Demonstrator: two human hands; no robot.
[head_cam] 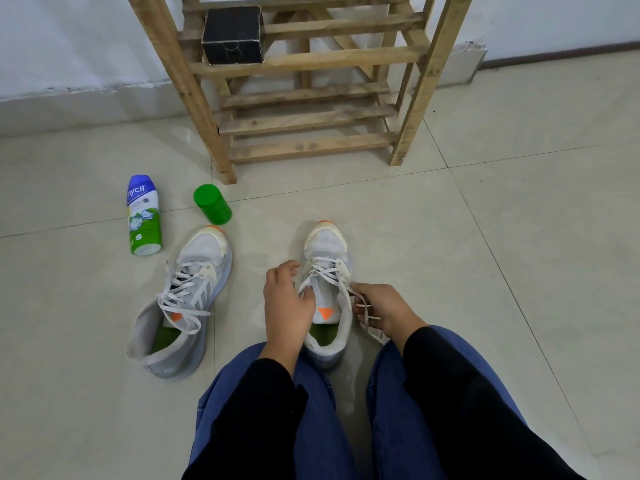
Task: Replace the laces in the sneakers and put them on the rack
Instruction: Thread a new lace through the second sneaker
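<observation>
Items in the room, by kind.

- Sneakers: two, the left sneaker (194, 271) and the right sneaker (327, 245), both grey-white.
- Laces: two, both white, the left lace (180, 299) and the right lace (325, 271).
- Green insoles: two, the left insole (162, 337) and the right insole (323, 336).
- Orange tongue marks: two, the left mark (177, 317) and the right mark (325, 312).
- Wooden rack (304, 60): one.
- Black box (232, 34): one.
- Bottle (143, 216), in blue, white and green: one.
- Green cap (212, 204): one.
- Hands: two, the left hand (285, 306) and the right hand (384, 310).
- Black sleeves: two, the left sleeve (256, 410) and the right sleeve (467, 393).
- Legs in blue trousers: two, the left leg (322, 445) and the right leg (388, 410).
</observation>
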